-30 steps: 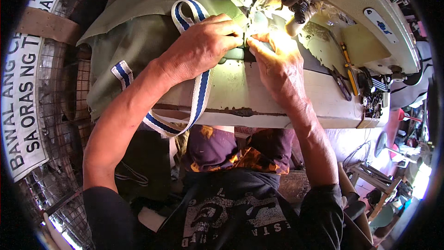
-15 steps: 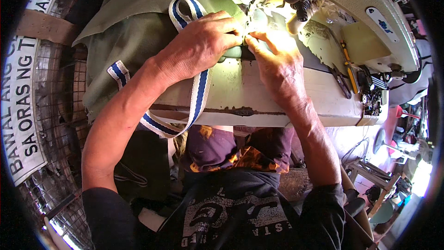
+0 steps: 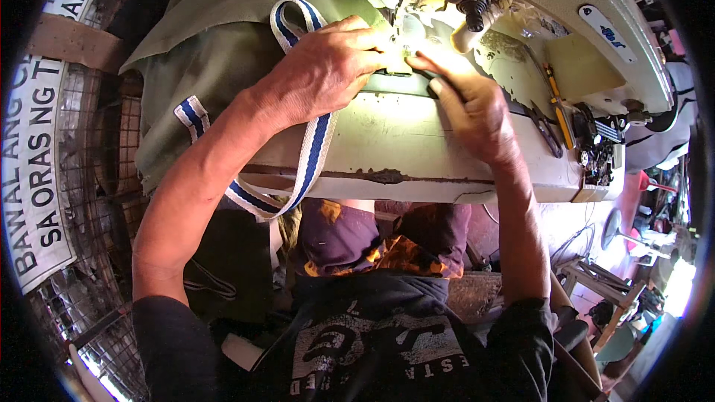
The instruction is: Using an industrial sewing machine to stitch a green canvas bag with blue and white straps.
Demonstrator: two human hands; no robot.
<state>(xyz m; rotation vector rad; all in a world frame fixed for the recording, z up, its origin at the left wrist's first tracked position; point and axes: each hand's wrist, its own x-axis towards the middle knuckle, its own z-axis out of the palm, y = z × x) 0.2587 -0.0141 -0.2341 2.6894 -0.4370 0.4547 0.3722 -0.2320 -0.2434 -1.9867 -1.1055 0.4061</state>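
Note:
Olive-green cloth [image 3: 223,41] drapes over the left of the sewing table and runs under the needle area of a sewing machine [image 3: 536,7]. My left hand [image 3: 328,67] is closed on the cloth just left of the needle, fingertips close to the lit presser foot. A white strap with a blue stripe [image 3: 319,156] loops out above and below this hand and hangs past the table's front edge. My right hand [image 3: 477,108] is right of the needle, thumb and fingers closed on a dark cloth edge; glare blurs its fingertips.
Yellow-handled pliers [image 3: 560,108] and a dark tool [image 3: 547,132] lie on the table at the right, beside small metal parts [image 3: 596,156]. A bright lamp [image 3: 465,37] hangs near the needle. A wire mesh wall with a white sign [image 3: 41,179] stands left.
My right hand has moved right, away from the needle, and turned, its fingers now more curled. The left hand and the strap have barely moved.

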